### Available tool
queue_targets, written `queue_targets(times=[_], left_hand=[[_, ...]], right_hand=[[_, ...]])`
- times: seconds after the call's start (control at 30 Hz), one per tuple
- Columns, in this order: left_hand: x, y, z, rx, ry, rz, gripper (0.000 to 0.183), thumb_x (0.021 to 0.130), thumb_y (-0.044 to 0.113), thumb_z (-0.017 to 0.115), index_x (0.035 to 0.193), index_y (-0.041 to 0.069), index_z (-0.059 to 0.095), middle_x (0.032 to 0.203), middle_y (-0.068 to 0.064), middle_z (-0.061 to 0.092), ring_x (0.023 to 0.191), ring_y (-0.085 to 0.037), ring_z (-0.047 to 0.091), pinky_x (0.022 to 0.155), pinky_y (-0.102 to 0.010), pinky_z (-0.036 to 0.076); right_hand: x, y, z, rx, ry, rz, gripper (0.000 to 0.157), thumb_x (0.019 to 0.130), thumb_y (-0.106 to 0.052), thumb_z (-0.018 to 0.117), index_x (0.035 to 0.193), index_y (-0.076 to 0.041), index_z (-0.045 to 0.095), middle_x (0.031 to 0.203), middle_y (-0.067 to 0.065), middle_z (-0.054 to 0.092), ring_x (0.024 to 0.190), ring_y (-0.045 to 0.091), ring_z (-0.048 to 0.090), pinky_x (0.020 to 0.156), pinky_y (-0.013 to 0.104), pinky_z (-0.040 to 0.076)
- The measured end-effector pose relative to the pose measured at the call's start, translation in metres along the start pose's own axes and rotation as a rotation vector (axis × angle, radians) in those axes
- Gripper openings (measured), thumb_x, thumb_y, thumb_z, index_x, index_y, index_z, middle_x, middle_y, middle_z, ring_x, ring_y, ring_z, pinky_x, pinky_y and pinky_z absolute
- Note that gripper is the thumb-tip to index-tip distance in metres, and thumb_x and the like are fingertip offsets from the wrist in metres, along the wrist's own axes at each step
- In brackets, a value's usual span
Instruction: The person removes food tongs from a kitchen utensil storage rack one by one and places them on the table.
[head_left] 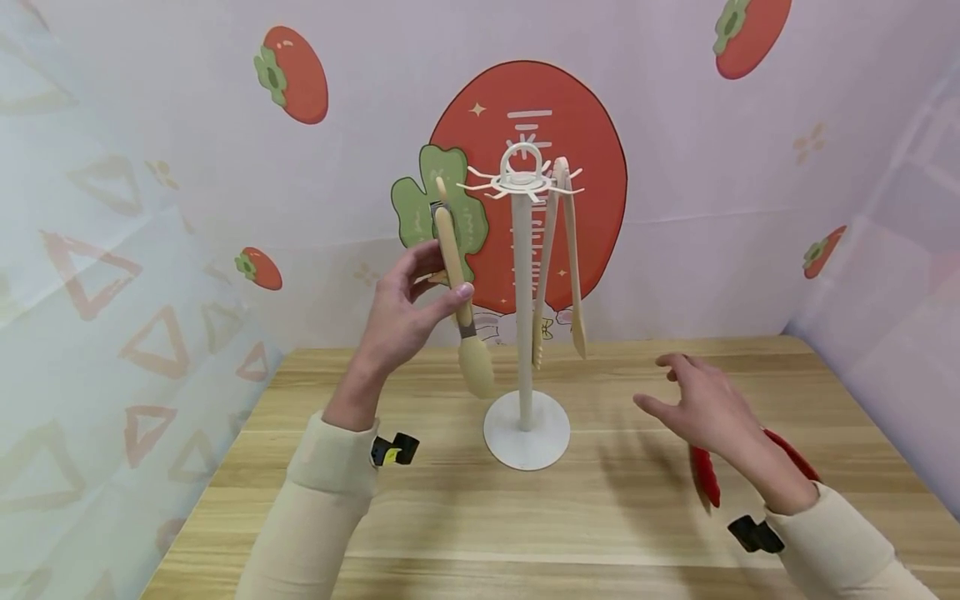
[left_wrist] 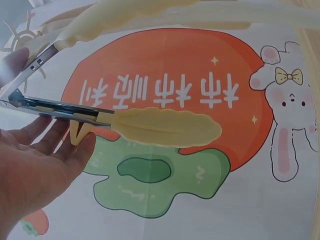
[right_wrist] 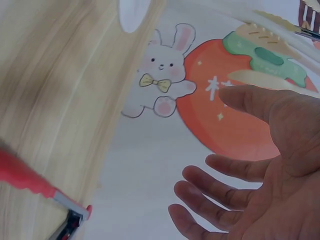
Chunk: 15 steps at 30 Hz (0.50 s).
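Note:
My left hand (head_left: 397, 312) holds a pair of cream-coloured kitchen tongs (head_left: 452, 254), left of a white hook stand (head_left: 523, 317). The thumb lies on one arm of the tongs and the fingers on the other. In the left wrist view the two metal arms spread in a V, with a scalloped cream tip (left_wrist: 167, 127) on the lower one. My right hand (head_left: 705, 404) hovers with spread, slightly bent fingers and nothing in it. Below it on the table lie red tongs (head_left: 705, 477), partly hidden by the wrist.
Another pair of beige tongs (head_left: 574, 275) hangs from the right side of the stand's hook ring. The stand's round base (head_left: 527, 454) rests on the wooden table (head_left: 465, 533). Behind it rises a printed cloth backdrop (head_left: 675, 150); a patterned cloth (head_left: 90, 375) borders the left.

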<state>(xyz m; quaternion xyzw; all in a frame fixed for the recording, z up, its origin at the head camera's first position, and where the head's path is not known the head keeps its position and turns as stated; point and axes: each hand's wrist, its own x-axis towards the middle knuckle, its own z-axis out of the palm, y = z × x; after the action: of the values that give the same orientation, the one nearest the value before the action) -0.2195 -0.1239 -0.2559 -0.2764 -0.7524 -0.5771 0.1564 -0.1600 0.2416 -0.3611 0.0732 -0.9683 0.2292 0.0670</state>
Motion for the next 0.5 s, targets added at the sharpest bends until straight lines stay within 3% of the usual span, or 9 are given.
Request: queue_targets(times=[0.23,0.5], left_hand=[[-0.009,-0.004,-0.007,0.053,0.026,-0.029,0.056,0.088,0.013,0.077,0.137,0.000,0.054,0.124,-0.011,0.061,0.116,-0.023,0.056,0.105,-0.049,0.043],[-0.019,-0.008,-0.013,0.125,0.048,-0.090,0.058,0.087,0.018,0.079,0.137,0.002,0.055,0.121,-0.010,0.060,0.115,-0.023,0.055,0.103,-0.047,0.043]], right_hand=[[-0.001,-0.013,-0.003,0.024,0.022,-0.027,0.064,0.089,-0.038,0.076,0.132,0.005,0.056,0.117,0.028,0.063,0.106,0.045,0.059,0.081,0.060,0.048],[0.001,-0.024,-0.006,0.056,0.047,-0.050,0.061,0.090,-0.038,0.076,0.131,0.002,0.056,0.117,0.025,0.063,0.104,0.041,0.059,0.082,0.059,0.048]])
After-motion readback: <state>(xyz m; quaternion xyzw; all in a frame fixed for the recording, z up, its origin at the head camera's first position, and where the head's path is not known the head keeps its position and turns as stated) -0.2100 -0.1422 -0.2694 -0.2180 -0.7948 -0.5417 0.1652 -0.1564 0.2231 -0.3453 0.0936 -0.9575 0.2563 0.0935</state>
